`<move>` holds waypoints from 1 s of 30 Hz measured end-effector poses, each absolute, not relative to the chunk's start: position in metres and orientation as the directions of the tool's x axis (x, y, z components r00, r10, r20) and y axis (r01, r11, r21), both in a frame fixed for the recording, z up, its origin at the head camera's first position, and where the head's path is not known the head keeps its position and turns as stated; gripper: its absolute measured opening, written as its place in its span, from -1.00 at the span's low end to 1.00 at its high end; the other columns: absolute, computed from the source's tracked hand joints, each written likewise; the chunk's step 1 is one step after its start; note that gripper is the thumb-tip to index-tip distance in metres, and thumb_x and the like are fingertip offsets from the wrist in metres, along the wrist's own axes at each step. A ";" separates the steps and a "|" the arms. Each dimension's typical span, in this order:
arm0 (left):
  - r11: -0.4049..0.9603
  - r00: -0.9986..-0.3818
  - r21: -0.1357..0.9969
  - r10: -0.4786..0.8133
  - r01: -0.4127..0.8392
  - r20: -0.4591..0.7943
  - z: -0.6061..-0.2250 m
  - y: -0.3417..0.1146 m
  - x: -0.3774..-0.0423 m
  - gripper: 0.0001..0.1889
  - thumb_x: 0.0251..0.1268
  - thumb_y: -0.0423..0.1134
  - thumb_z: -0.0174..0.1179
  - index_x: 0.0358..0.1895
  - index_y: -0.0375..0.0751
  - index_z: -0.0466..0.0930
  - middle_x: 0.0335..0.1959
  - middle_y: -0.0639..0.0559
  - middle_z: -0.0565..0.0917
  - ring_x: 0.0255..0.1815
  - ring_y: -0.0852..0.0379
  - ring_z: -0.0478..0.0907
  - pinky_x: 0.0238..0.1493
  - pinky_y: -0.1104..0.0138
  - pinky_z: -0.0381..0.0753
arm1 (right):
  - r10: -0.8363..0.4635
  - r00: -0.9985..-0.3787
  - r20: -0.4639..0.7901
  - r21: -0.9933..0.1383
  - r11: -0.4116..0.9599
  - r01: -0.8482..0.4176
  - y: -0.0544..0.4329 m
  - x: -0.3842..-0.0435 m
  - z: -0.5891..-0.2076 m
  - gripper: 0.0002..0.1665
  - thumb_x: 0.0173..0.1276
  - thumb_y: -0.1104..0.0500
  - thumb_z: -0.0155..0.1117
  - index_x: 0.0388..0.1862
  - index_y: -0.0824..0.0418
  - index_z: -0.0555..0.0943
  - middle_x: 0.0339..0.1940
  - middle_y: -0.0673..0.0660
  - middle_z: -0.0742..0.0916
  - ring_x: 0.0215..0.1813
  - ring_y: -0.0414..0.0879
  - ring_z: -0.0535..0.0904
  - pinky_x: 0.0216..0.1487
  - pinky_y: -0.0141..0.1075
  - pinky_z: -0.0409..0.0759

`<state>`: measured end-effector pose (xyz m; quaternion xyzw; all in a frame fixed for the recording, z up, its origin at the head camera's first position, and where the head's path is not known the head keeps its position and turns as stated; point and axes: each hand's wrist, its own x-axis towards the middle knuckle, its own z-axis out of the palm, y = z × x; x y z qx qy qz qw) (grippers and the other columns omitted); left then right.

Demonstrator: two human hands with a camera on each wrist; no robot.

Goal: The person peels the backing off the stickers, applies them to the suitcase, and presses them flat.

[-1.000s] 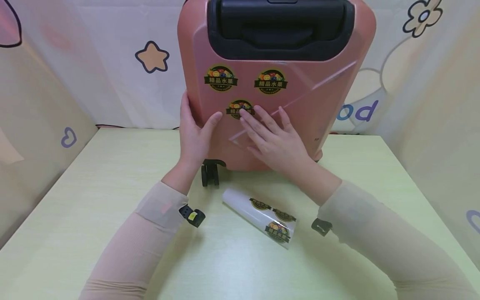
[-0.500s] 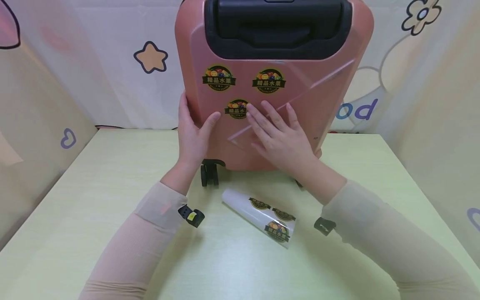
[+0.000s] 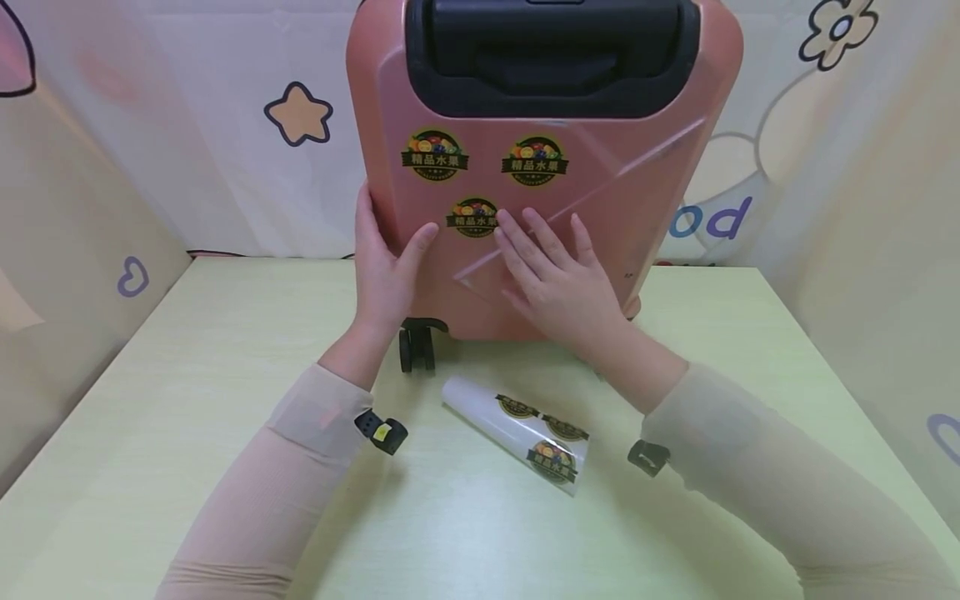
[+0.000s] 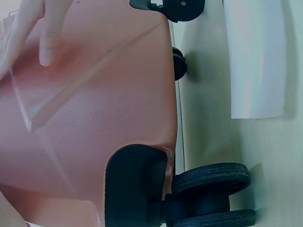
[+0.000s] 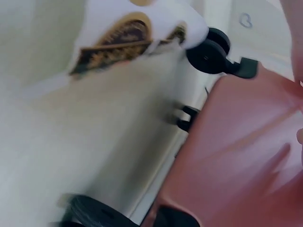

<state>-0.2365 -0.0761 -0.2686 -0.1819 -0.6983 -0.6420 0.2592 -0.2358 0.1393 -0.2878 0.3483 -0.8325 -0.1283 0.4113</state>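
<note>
A pink suitcase with a black handle recess stands on the table. Three round fruit stickers are on its front: an upper left sticker, an upper right sticker and a lower sticker. My left hand holds the suitcase's left edge, thumb on the front and fingers along the side. Flat against the front lies my right hand, fingers straight and spread, its fingertips at the lower sticker's right end. In the left wrist view, the right-hand fingers rest near the suitcase's raised crease.
A curled sticker sheet with several more fruit stickers lies on the table in front of the suitcase. A black suitcase wheel shows at the lower left. Printed cloth walls enclose the back and sides.
My right fingertips have slid right from on top of the lower sticker to its right end, uncovering it. My left hand keeps its hold on the suitcase edge.
</note>
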 end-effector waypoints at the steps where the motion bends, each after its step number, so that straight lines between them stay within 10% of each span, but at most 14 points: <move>1: 0.109 -0.795 0.797 -0.076 0.594 0.602 -0.269 -0.076 -0.237 -0.20 0.26 -0.30 0.18 0.42 -0.33 -0.15 0.26 -0.13 0.24 0.20 0.12 0.27 0.22 0.33 0.29 | -0.700 -0.412 0.583 0.519 0.711 -0.474 0.137 -0.236 -0.290 -0.24 0.37 -0.07 0.10 0.44 0.22 0.16 0.46 0.13 0.21 0.48 0.04 -0.01 0.36 0.12 -0.13; 16: 0.145 -0.798 0.798 -0.074 0.585 0.598 -0.268 -0.078 -0.235 -0.22 0.28 -0.27 0.16 0.42 -0.33 -0.15 0.26 -0.14 0.26 0.20 0.12 0.28 0.22 0.33 0.29 | -0.772 -0.492 0.403 0.676 0.613 -0.409 0.116 -0.239 -0.293 -0.28 0.48 -0.14 -0.18 0.51 0.08 -0.01 0.51 0.03 0.07 0.50 0.02 -0.18 0.39 0.08 -0.18; 30: 0.176 -0.807 0.805 -0.082 0.566 0.585 -0.267 -0.077 -0.232 -0.20 0.28 -0.27 0.16 0.42 -0.35 -0.16 0.28 -0.15 0.25 0.22 0.12 0.28 0.22 0.36 0.28 | -0.768 -0.429 0.475 0.651 0.635 -0.416 0.129 -0.244 -0.292 -0.27 0.47 -0.14 -0.14 0.50 0.09 0.02 0.51 -0.01 0.11 0.50 -0.01 -0.14 0.38 0.07 -0.10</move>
